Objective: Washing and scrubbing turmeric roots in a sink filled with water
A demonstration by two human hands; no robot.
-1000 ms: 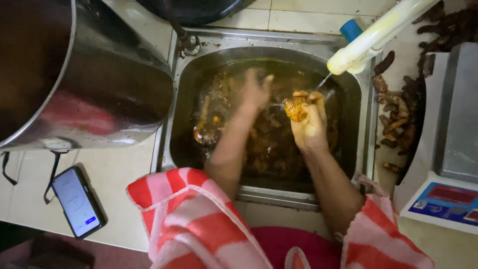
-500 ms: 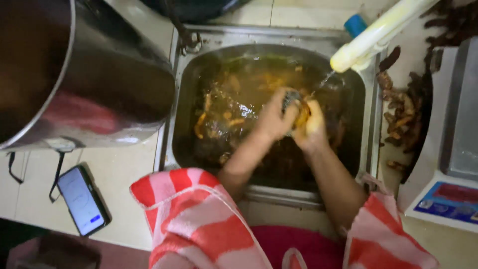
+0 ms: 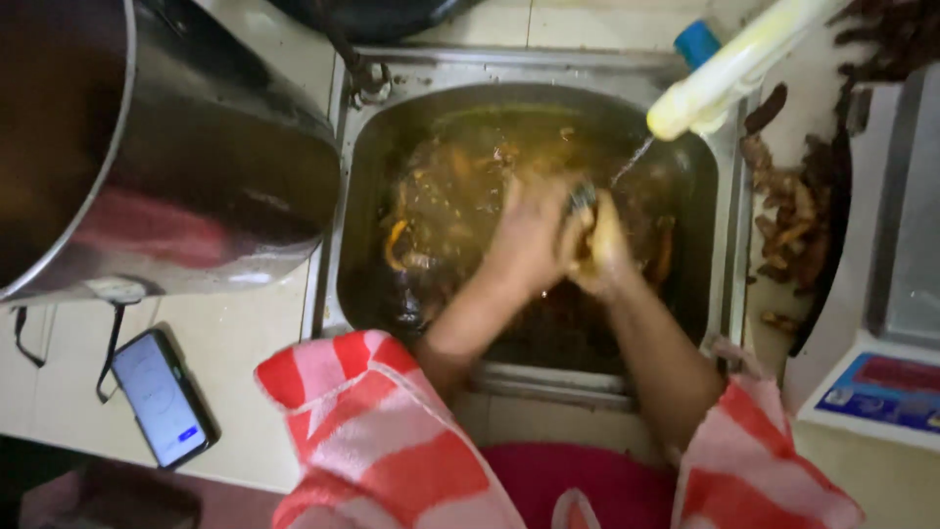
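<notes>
Two hands are pressed together over one steel sink (image 3: 729, 294): the left hand (image 3: 529, 235) and right hand (image 3: 607, 245) are closed around one dark item (image 3: 582, 199), under one yellow-green tap (image 3: 734, 69).

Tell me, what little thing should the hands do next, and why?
Probably lift the small dark piece a bit toward the water stream from the yellow tap. The left hand and right hand are pressed together around it over the murky sink, just below that stream.
</notes>
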